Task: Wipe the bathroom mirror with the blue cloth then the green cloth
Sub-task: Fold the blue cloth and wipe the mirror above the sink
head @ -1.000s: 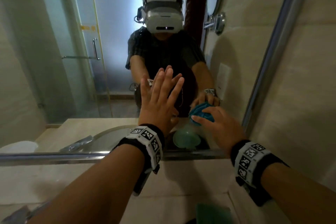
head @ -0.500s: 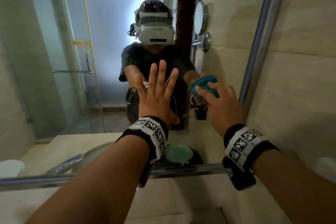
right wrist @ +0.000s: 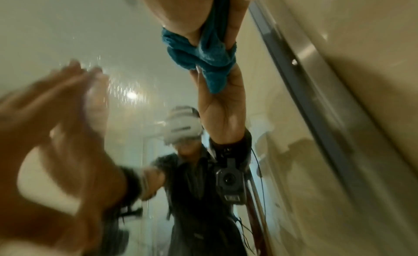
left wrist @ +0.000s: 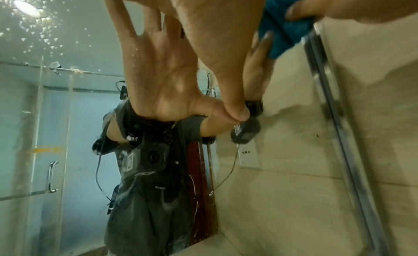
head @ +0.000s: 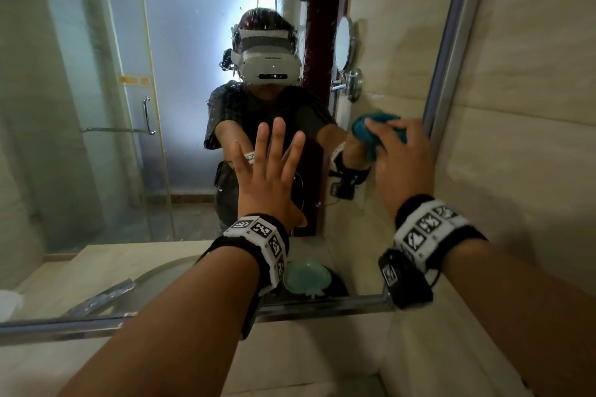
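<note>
Blue cloth bunched in the right hand, at the mirror's right edge.

The right hand [head: 401, 155] clamps the blue cloth [head: 364, 132] against the mirror [head: 96, 106] beside its metal frame [head: 451, 42]; the left hand [head: 269, 177] presses flat, fingers spread. That palm may smear the still-spotted glass, and the wadded cloth could skip the edge strip.

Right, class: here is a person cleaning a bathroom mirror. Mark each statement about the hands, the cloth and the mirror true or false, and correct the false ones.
1. The right hand grips a blue cloth against the mirror. True.
2. The left hand holds a green cloth. False: it holds nothing; its fingers are spread flat on the glass.
3. The blue cloth is near the mirror's right frame. True.
4. The glass is free of droplets. False: the left wrist view shows water drops on it.
5. The two hands are clasped together. False: they are apart.
</note>
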